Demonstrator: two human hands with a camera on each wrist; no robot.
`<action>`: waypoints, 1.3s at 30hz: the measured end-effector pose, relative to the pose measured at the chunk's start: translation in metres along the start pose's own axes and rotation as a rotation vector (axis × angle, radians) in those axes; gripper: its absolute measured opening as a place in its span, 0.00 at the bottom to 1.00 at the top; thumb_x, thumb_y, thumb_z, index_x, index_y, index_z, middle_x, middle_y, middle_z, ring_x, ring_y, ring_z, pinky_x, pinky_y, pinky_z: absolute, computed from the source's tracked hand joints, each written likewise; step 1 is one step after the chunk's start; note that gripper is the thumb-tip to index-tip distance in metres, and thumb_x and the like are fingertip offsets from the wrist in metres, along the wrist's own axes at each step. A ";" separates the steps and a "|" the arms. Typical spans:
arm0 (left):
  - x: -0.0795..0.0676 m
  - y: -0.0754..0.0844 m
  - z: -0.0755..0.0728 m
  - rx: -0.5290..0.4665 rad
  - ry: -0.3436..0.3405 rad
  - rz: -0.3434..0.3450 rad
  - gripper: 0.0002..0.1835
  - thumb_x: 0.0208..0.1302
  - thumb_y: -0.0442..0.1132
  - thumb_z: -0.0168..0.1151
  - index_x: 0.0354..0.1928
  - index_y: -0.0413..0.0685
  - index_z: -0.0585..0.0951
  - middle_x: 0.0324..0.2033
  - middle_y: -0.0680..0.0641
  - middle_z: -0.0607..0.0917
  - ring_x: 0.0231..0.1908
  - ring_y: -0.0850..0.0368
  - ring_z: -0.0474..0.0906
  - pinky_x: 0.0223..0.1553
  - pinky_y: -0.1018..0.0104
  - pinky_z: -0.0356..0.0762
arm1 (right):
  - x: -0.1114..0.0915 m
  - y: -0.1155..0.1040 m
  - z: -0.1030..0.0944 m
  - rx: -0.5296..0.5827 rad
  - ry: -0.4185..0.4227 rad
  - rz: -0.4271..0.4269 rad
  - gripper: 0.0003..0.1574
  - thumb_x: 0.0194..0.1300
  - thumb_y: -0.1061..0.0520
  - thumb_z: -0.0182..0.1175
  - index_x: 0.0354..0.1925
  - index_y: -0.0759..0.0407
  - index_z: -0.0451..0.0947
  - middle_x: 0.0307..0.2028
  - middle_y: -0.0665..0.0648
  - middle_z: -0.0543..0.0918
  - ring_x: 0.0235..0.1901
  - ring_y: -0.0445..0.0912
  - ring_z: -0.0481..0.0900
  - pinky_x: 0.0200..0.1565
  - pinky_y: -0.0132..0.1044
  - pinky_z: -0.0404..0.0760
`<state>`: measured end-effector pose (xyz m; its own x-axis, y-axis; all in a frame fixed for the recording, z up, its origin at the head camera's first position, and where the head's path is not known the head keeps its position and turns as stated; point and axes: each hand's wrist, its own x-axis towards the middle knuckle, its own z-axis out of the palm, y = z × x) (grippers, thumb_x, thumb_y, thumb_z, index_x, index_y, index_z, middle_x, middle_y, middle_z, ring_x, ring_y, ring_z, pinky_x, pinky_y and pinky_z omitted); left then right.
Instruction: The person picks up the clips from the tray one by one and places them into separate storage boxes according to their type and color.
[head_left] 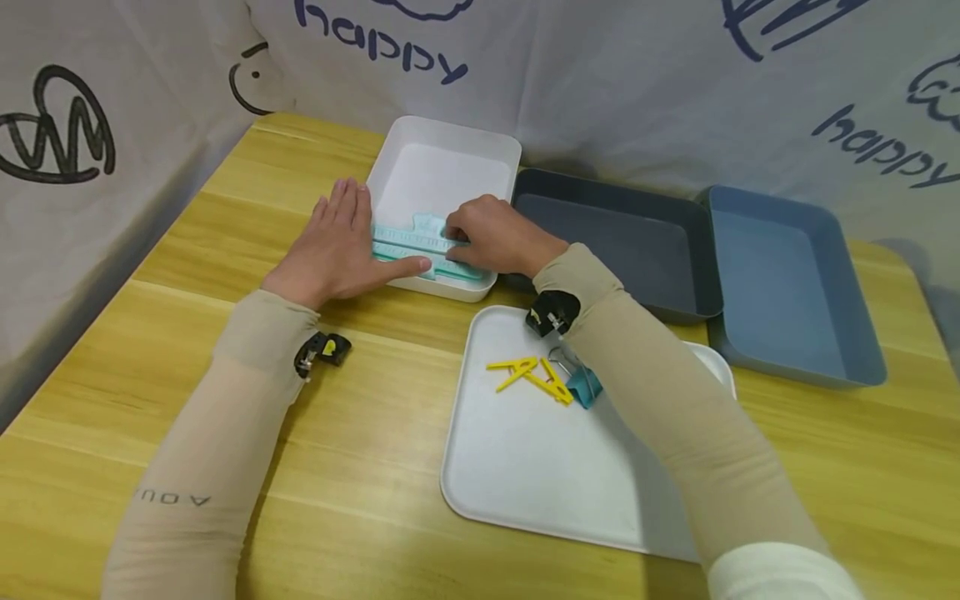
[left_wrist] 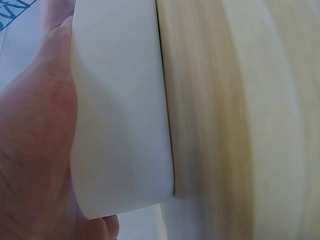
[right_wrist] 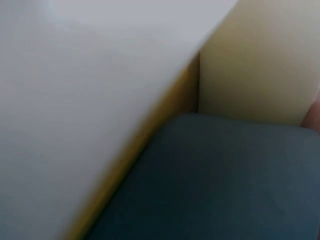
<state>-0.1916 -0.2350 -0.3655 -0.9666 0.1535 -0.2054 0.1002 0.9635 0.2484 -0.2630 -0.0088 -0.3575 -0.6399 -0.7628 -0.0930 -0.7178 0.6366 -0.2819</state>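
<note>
Two mint-green strips with ruler markings (head_left: 408,239) lie side by side in the near end of a white bin (head_left: 446,133); the far one has a raised tab. My right hand (head_left: 498,237) reaches over the bin's right wall, its curled fingers and thumb pinching the right part of a ruler; the fingertips are partly hidden. My left hand (head_left: 333,246) rests flat along the bin's left rim with fingers straight, the thumb stretched over the near strip. In the left wrist view, the palm lies against the bin's outer wall (left_wrist: 117,100).
A dark grey bin (head_left: 615,237) and a blue-grey bin (head_left: 787,275) stand to the right. Nearer, a white tray (head_left: 517,475) holds yellow clothespins (head_left: 551,387) and a teal binder clip (head_left: 583,387), partly below my right forearm. A printed cloth (head_left: 600,83) hangs behind the wooden table (head_left: 360,433).
</note>
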 end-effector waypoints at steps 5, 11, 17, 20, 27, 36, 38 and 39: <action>0.000 0.000 0.001 0.004 0.001 -0.002 0.74 0.57 0.87 0.43 0.80 0.33 0.29 0.82 0.33 0.29 0.83 0.36 0.25 0.84 0.39 0.29 | 0.000 0.002 0.001 0.009 -0.005 0.004 0.17 0.73 0.51 0.65 0.53 0.60 0.86 0.48 0.58 0.89 0.46 0.49 0.83 0.54 0.44 0.83; 0.000 0.000 0.001 0.014 -0.006 -0.005 0.75 0.57 0.88 0.42 0.79 0.32 0.29 0.82 0.33 0.28 0.83 0.36 0.24 0.84 0.39 0.28 | 0.000 0.002 0.002 0.008 -0.013 0.005 0.17 0.73 0.52 0.65 0.53 0.60 0.85 0.48 0.59 0.88 0.46 0.50 0.82 0.53 0.45 0.82; -0.001 0.000 0.001 0.024 -0.006 -0.004 0.75 0.57 0.88 0.42 0.79 0.32 0.28 0.81 0.33 0.28 0.83 0.36 0.24 0.84 0.39 0.28 | 0.000 0.003 0.001 0.026 -0.013 0.004 0.16 0.73 0.52 0.65 0.52 0.60 0.85 0.47 0.58 0.88 0.44 0.49 0.81 0.53 0.45 0.82; -0.001 0.000 0.001 0.023 -0.004 -0.001 0.75 0.57 0.88 0.42 0.79 0.32 0.29 0.81 0.33 0.28 0.83 0.36 0.24 0.84 0.39 0.28 | -0.001 0.003 0.000 0.031 -0.016 0.009 0.15 0.73 0.52 0.64 0.51 0.59 0.85 0.46 0.57 0.88 0.44 0.49 0.81 0.53 0.44 0.82; -0.002 0.001 -0.001 0.023 -0.013 0.000 0.75 0.57 0.88 0.42 0.79 0.32 0.29 0.81 0.32 0.28 0.83 0.35 0.24 0.84 0.38 0.28 | -0.001 0.003 -0.001 0.041 -0.028 0.023 0.15 0.73 0.50 0.63 0.50 0.58 0.86 0.44 0.56 0.88 0.43 0.47 0.81 0.52 0.42 0.82; -0.002 0.001 -0.001 0.006 -0.006 -0.003 0.75 0.57 0.88 0.43 0.79 0.33 0.28 0.81 0.33 0.28 0.83 0.36 0.24 0.84 0.39 0.28 | -0.002 0.003 -0.001 0.043 -0.041 0.025 0.16 0.75 0.50 0.59 0.50 0.57 0.86 0.45 0.55 0.90 0.43 0.46 0.82 0.53 0.41 0.83; -0.003 0.002 -0.002 0.003 -0.005 -0.003 0.75 0.57 0.88 0.43 0.79 0.33 0.29 0.81 0.32 0.28 0.83 0.36 0.24 0.84 0.39 0.28 | -0.002 0.003 -0.001 0.044 -0.041 0.022 0.16 0.75 0.50 0.58 0.50 0.57 0.86 0.45 0.55 0.90 0.43 0.46 0.82 0.53 0.41 0.83; -0.003 0.002 -0.002 0.001 -0.005 -0.003 0.75 0.57 0.88 0.43 0.79 0.33 0.29 0.81 0.32 0.28 0.83 0.36 0.24 0.84 0.39 0.28 | -0.002 0.003 -0.001 0.044 -0.039 0.018 0.16 0.75 0.50 0.58 0.50 0.58 0.86 0.46 0.55 0.90 0.43 0.46 0.82 0.53 0.41 0.83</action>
<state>-0.1889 -0.2341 -0.3629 -0.9658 0.1517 -0.2105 0.0977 0.9642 0.2464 -0.2645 -0.0053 -0.3572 -0.6409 -0.7556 -0.1352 -0.6931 0.6453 -0.3213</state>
